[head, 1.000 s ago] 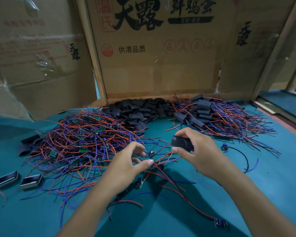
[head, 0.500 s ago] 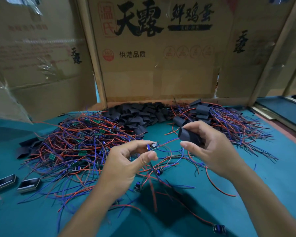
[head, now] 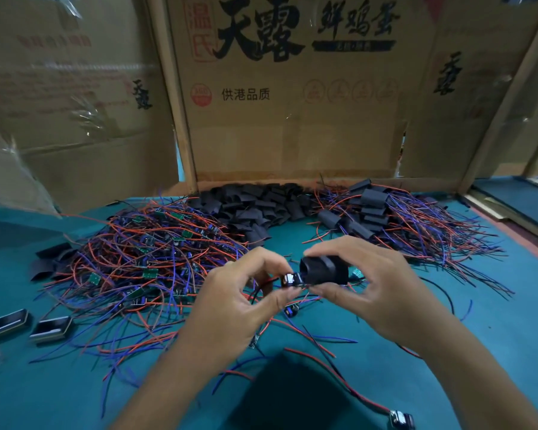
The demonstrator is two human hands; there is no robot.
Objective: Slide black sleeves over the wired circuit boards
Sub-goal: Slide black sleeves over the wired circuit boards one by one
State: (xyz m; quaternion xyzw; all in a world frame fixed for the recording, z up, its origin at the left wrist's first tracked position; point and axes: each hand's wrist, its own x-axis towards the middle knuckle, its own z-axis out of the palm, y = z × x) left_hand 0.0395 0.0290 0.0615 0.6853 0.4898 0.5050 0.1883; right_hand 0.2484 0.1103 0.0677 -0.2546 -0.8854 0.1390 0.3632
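My right hand (head: pixel 373 290) grips a black sleeve (head: pixel 323 270) between thumb and fingers, its open mouth facing left. My left hand (head: pixel 243 302) pinches a small wired circuit board (head: pixel 290 279) right at that mouth, red and blue wires trailing down from it. A green board edge (head: pixel 357 273) shows just right of the sleeve. Behind lie a heap of loose black sleeves (head: pixel 255 209), a tangle of bare wired boards (head: pixel 149 256) at the left, and a pile of sleeved boards (head: pixel 382 215) at the right.
The work surface is a teal mat (head: pixel 494 330). Cardboard walls (head: pixel 292 119) close off the back. Two small black rectangular parts (head: pixel 28 327) lie at the left. A loose wired part (head: pixel 401 418) sits near the bottom right edge.
Both hands have come together: the left hand picked a board out of the wires and brought it to the sleeve's mouth, and the right hand turned the sleeve toward it.
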